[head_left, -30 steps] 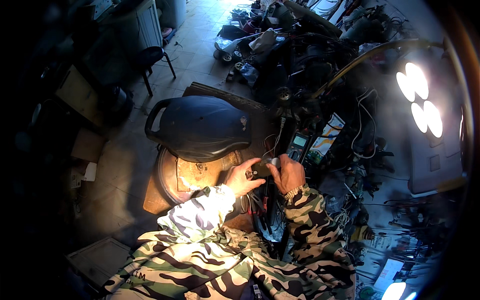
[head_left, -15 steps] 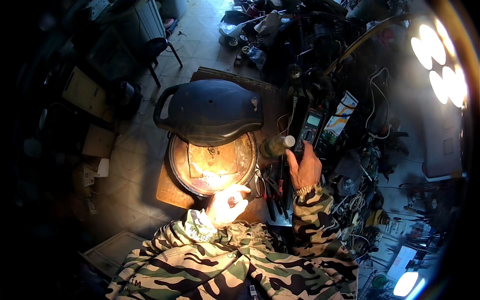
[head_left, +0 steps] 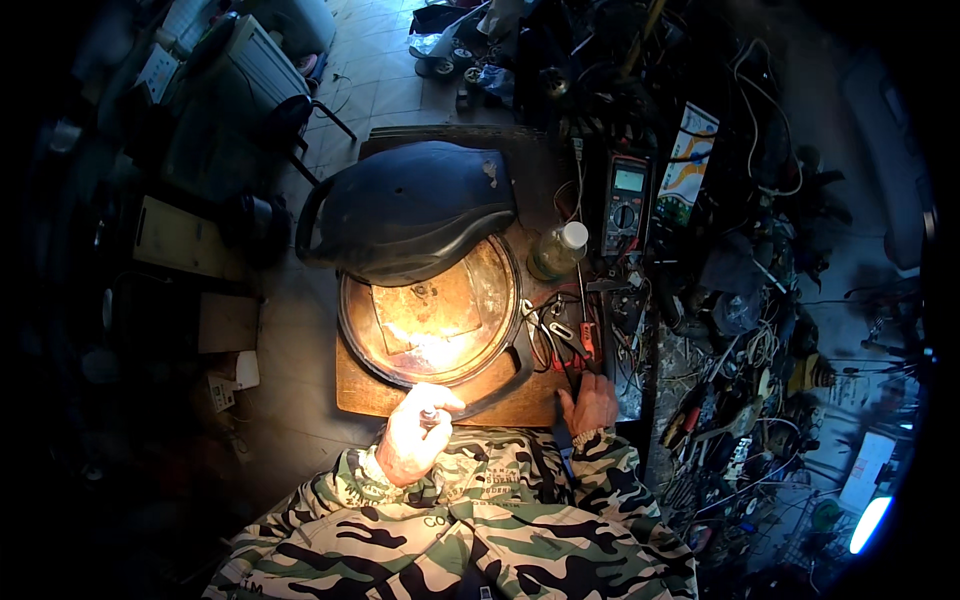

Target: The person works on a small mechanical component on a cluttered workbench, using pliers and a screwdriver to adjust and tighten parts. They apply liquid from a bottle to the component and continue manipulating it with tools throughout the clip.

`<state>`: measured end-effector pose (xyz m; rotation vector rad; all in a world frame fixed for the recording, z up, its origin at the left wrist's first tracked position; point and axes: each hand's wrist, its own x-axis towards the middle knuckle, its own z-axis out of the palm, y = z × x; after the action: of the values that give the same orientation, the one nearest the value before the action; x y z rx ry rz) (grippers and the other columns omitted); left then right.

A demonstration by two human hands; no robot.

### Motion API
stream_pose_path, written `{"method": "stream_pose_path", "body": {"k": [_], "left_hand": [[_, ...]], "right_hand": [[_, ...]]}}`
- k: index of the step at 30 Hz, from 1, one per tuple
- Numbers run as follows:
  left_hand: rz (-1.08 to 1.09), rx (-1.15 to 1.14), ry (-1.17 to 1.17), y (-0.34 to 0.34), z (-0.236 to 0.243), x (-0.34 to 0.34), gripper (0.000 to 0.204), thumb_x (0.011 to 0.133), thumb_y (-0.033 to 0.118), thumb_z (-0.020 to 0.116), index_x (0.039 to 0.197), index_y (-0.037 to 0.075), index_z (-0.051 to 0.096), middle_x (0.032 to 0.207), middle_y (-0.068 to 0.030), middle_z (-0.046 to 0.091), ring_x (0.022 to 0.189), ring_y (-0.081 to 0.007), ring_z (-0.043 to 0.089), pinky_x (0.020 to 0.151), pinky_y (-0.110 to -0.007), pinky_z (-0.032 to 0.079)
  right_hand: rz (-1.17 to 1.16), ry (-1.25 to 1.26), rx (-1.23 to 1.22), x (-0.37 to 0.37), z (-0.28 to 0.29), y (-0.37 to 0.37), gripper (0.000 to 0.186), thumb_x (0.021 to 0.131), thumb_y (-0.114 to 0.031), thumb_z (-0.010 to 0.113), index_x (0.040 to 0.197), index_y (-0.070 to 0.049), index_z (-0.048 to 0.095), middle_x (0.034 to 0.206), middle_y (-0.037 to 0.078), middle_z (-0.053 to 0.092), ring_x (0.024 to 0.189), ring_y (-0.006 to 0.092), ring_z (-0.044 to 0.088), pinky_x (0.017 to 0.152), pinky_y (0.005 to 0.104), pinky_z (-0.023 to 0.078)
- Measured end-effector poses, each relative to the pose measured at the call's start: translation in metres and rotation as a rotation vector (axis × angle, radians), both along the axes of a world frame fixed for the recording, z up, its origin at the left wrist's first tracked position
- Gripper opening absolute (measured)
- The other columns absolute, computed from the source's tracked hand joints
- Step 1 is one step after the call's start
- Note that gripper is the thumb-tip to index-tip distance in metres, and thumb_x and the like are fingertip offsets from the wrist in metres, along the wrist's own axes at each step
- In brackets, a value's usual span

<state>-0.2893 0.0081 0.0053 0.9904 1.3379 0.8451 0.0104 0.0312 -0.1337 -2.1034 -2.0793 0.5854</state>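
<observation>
My left hand (head_left: 408, 440) is closed at the near edge of the round metal pan, pinching a small shiny metal piece (head_left: 430, 415) whose kind I cannot make out. The pan (head_left: 345, 330), rusty brown inside with a squarish outline on its bottom, lies under bright light. A dark plastic cover (head_left: 410, 205) with a loop handle lies over its far side. My right hand (head_left: 592, 405) rests by the table's near right edge, thumb apart from the fingers, beside dark-handled pliers (head_left: 572, 370). A red-handled screwdriver (head_left: 586, 338) lies just beyond it.
A white-capped jar (head_left: 556, 252) stands right of the pan. Beyond it lies a multimeter (head_left: 626, 205) with a lit display, beside a white, orange and green box (head_left: 690, 160). Cables and tools (head_left: 745, 390) crowd the right side. A curved black strip (head_left: 500, 390) borders the pan.
My right hand has drawn back from beside the multimeter and jar to the pliers near me. My left hand still pinches the small piece. The view has shifted, and the bright lamp has left it.
</observation>
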Motion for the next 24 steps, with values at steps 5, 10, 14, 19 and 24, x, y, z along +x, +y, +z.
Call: {"method": "stream_pose_path", "body": {"k": [5, 10, 14, 19, 24], "left_hand": [[-0.111, 0.089, 0.081, 0.005, -0.002, -0.002, 0.023, 0.089, -0.006, 0.056, 0.11, 0.0, 0.065, 0.112, -0.0067, 0.058, 0.081, -0.008, 0.051, 0.073, -0.024, 0.045], [-0.196, 0.072, 0.089, 0.009, 0.0, -0.001, 0.015, 0.093, 0.0, 0.06, 0.106, 0.0, 0.068, 0.119, -0.0086, 0.06, 0.092, -0.0108, 0.056, 0.083, -0.027, 0.047], [-0.293, 0.085, 0.072, 0.021, 0.003, 0.001, 0.017, 0.095, 0.002, 0.059, 0.11, 0.0, 0.068, 0.118, -0.0109, 0.063, 0.104, -0.0137, 0.059, 0.089, -0.029, 0.047], [-0.183, -0.055, -0.077, 0.022, 0.009, 0.005, 0.02, 0.102, 0.007, 0.056, 0.116, -0.002, 0.067, 0.108, -0.0073, 0.07, 0.094, -0.0118, 0.062, 0.089, -0.027, 0.049], [-0.078, -0.074, -0.042, 0.024, 0.008, 0.007, 0.018, 0.102, 0.006, 0.057, 0.114, -0.004, 0.065, 0.09, -0.0083, 0.068, 0.082, -0.0114, 0.06, 0.078, -0.025, 0.047]], "right_hand": [[-0.096, -0.097, -0.092, -0.013, -0.03, -0.01, 0.04, 0.084, -0.026, 0.081, 0.109, -0.002, 0.06, 0.106, 0.018, 0.053, 0.102, 0.0389, 0.057, 0.081, 0.0502, 0.053], [-0.09, -0.098, -0.001, -0.01, -0.041, -0.014, 0.029, 0.087, -0.018, 0.076, 0.103, -0.001, 0.058, 0.101, 0.02, 0.055, 0.097, 0.0412, 0.059, 0.078, 0.0521, 0.053], [-0.218, 0.103, -0.042, -0.009, -0.046, -0.016, 0.038, 0.084, -0.016, 0.073, 0.115, -0.001, 0.058, 0.1, 0.023, 0.057, 0.094, 0.0453, 0.062, 0.074, 0.0581, 0.053], [-0.21, 0.228, -0.119, -0.001, -0.038, -0.011, 0.048, 0.086, -0.021, 0.072, 0.125, -0.001, 0.052, 0.108, 0.027, 0.057, 0.091, 0.0504, 0.061, 0.069, 0.062, 0.052], [-0.169, 0.214, -0.07, 0.009, -0.043, -0.009, 0.046, 0.091, -0.023, 0.072, 0.127, -0.002, 0.054, 0.103, 0.028, 0.066, 0.084, 0.051, 0.064, 0.068, 0.0607, 0.053]]}}
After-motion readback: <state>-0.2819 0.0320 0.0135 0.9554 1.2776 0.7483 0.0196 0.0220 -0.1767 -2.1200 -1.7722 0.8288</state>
